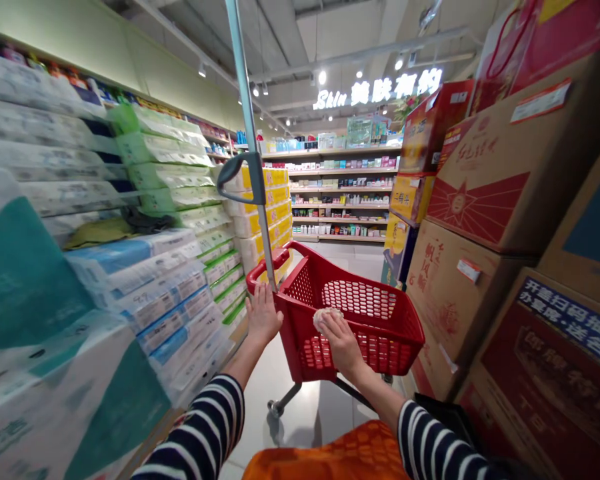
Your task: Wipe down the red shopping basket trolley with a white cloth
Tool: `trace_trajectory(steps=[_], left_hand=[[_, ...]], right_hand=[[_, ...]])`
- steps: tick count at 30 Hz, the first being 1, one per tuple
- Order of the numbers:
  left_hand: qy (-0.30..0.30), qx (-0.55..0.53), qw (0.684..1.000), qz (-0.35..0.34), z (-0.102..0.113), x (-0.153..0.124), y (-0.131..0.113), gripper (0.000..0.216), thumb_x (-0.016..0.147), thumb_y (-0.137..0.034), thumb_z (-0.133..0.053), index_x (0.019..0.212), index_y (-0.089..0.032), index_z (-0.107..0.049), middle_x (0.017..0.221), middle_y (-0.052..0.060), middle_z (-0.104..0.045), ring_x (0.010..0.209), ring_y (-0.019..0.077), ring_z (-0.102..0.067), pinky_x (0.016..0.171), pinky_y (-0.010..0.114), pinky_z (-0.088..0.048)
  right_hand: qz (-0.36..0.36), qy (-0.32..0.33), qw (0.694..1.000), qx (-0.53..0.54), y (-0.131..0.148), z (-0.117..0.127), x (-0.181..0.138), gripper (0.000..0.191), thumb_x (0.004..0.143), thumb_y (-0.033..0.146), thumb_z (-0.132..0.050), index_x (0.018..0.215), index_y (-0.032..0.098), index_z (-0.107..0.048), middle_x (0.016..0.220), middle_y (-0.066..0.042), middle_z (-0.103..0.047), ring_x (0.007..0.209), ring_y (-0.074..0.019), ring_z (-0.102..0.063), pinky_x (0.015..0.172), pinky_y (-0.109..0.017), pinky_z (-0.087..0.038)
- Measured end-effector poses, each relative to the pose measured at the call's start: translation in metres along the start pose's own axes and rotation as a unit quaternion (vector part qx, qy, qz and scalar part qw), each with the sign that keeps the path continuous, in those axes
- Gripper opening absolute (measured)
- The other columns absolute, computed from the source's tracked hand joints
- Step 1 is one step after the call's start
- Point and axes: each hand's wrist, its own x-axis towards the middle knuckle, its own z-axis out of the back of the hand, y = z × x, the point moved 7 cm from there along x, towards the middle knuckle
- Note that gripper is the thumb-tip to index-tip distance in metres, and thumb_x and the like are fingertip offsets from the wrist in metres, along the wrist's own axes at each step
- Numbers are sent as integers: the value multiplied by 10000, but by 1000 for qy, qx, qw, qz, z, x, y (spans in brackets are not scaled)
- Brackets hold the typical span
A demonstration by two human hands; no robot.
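Note:
A red plastic shopping cart (310,307) stands before me, its perforated basket turned sideways. My left hand (264,313) lies against the cart's left corner, beside the foot of a metal pole (267,247), with the fingers stretched out. On the basket's near rim, my right hand (341,340) presses a crumpled whitish cloth (325,316); the fingers partly cover it. Higher on the pole sits a grey looped handle (243,179). Nothing can be seen lying in the visible part of the basket.
Stacked tissue packs (170,287) line the left side, with a dark and olive cloth item (100,232) on top. Cardboard cartons (460,280) rise close on the right. Below me is an orange basket-like object (330,460). Product shelves (340,172) stand at the back.

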Motion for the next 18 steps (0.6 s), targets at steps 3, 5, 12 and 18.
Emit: trace_trajectory(steps=[3,5,12,18], left_hand=[[54,19,998,-14,0,16,8,759,684,-286,-452,1382,-91,-228,1468,153,-233,1366,288,-127,1062,588,-149],[78,41,995,-35,0,18,10,737,678,-286,-451,1372,-118,-268,1457,142,-268,1360,294,-143,1050,616,-119],[53,72,992,-84,5,2,6,705,685,-291,-459,1361,-149,-320,1444,122,-307,1347,295,-171,1058,610,-66],[23,73,991,-107,5,-10,-9,682,684,-299,-482,1341,-166,-361,1428,113,-339,1342,287,-196,1082,573,-73]], right_hand=[[-55,-38,998,-14,-16,-3,4,475,839,45,-359,1254,215,-517,1338,-66,-466,1297,-227,-327,1027,-450,-373],[-62,-39,997,-15,-28,-14,-2,506,819,21,-350,1251,222,-520,1331,-61,-475,1288,-221,-345,1006,-428,-406],[-78,-54,995,20,-57,-36,-16,448,864,94,-333,1230,253,-536,1319,-45,-489,1259,-211,-391,1007,-446,-404],[-127,-128,982,56,-80,-20,-3,357,913,226,-322,1100,259,-624,1167,-67,-605,1118,-228,-531,924,-464,-466]])
